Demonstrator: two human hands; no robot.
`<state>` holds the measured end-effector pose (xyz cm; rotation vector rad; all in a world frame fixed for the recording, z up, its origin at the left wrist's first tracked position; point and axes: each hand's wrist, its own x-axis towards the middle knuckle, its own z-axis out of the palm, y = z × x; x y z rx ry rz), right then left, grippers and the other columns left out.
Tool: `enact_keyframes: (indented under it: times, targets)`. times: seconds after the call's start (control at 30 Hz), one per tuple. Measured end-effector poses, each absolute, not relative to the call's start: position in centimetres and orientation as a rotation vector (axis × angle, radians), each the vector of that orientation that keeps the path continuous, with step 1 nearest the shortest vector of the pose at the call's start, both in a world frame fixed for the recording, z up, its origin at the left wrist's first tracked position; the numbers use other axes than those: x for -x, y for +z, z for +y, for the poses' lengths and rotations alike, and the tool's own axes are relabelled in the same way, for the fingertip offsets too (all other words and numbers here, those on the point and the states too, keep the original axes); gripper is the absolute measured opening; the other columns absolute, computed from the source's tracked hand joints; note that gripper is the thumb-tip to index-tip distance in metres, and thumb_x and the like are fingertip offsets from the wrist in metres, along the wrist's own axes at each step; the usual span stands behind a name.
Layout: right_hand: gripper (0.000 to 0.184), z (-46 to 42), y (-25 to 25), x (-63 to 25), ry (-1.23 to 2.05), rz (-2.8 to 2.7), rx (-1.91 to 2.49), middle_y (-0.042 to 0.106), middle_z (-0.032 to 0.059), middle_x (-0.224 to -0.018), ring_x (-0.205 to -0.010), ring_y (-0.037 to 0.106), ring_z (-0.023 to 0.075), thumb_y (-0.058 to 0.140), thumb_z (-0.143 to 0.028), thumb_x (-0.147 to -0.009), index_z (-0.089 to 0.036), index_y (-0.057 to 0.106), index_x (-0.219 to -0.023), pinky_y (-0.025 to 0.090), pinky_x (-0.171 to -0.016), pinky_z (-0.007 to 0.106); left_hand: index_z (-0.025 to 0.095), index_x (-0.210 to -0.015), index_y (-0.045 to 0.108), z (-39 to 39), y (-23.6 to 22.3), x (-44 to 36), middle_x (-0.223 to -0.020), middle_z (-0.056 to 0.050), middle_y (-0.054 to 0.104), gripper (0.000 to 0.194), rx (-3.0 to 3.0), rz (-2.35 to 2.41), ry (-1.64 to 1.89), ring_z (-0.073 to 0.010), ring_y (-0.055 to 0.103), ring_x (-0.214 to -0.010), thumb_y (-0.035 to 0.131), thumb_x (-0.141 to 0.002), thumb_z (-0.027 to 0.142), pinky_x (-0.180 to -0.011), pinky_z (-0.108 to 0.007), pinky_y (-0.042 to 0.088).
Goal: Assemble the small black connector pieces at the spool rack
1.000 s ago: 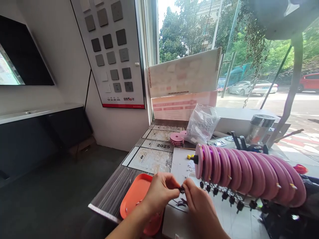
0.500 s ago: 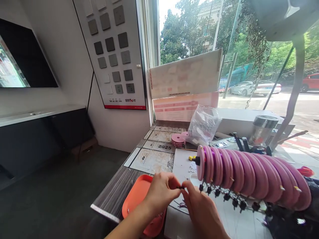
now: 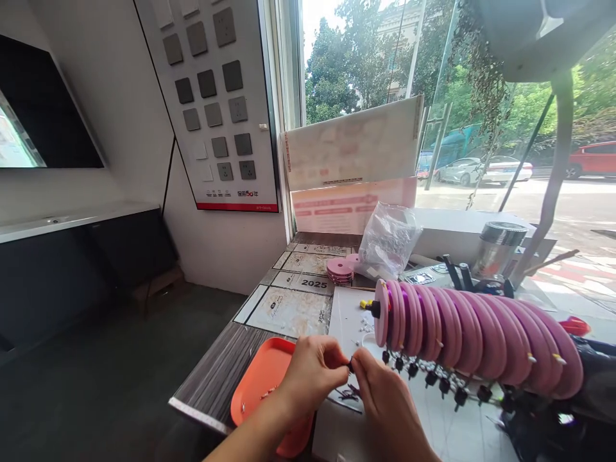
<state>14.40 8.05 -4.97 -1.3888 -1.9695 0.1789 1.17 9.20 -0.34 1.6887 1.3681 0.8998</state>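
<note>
My left hand and my right hand meet low in the middle, fingertips pinched together on a small black part. Both hands hover over a white sheet on the table. Just to the right, a long row of pink discs runs along a rod, with small black clips hanging beneath it. An orange tray lies under my left wrist at the table's front edge.
A small stack of pink discs and a clear plastic bag sit farther back. A metal cup stands at the right, a lamp arm rising above it. Calendar cards cover the table's left side. Cardboard boxes lean against the window.
My hands stay pinched together on the small black part, with only slight finger shifts. The camera view has drifted a little.
</note>
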Motion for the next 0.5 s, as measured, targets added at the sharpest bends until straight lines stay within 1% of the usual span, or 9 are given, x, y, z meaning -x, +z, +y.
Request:
enact_keyframes:
  times: [0.17,0.33,0.4,0.5]
  targets:
    - [0.037,8.3,-5.4,-14.9,0.167,-1.931,1.48,0.053,-0.0005,-0.052,-0.048,0.053,0.018,0.015,-0.033,-0.093,-0.025,0.041,-0.068,0.034,-0.047,0.026,0.014,-0.053,0.058,9.6,0.0,-0.4,-0.051,0.002,0.053,0.007,-1.669,1.424,0.95,-0.0107,0.045,-0.052,0.053,-0.057,0.013,-0.05,-0.023,0.033]
    - [0.03,8.5,-5.3,-14.8,0.234,-2.008,1.57,0.053,-0.0023,-0.051,-0.046,0.053,0.0168,0.027,-0.031,-0.091,-0.024,0.044,-0.067,0.033,-0.045,0.025,0.014,-0.056,0.061,10.0,-0.2,0.2,-0.055,0.001,0.058,0.005,-1.628,1.389,0.963,-0.0121,0.049,-0.055,0.056,-0.057,0.013,-0.053,-0.024,0.035]
    - [0.03,8.3,-5.2,-14.8,0.24,-2.026,1.616,0.057,0.0005,-0.057,-0.051,0.057,0.0191,0.028,-0.028,-0.09,-0.023,0.048,-0.068,0.035,-0.048,0.027,0.013,-0.058,0.063,10.1,-0.4,0.3,-0.056,0.0,0.059,0.004,-1.598,1.372,0.969,-0.0124,0.05,-0.056,0.058,-0.057,0.013,-0.054,-0.024,0.036]
    - [0.034,8.1,-4.9,-15.0,0.28,-2.068,1.622,0.061,0.0037,-0.066,-0.061,0.061,0.0228,0.029,-0.029,-0.09,-0.022,0.05,-0.063,0.039,-0.056,0.031,0.013,-0.06,0.064,10.3,-0.7,0.4,-0.059,-0.001,0.061,0.005,-1.556,1.332,0.981,-0.013,0.053,-0.058,0.062,-0.057,0.015,-0.056,-0.025,0.039]
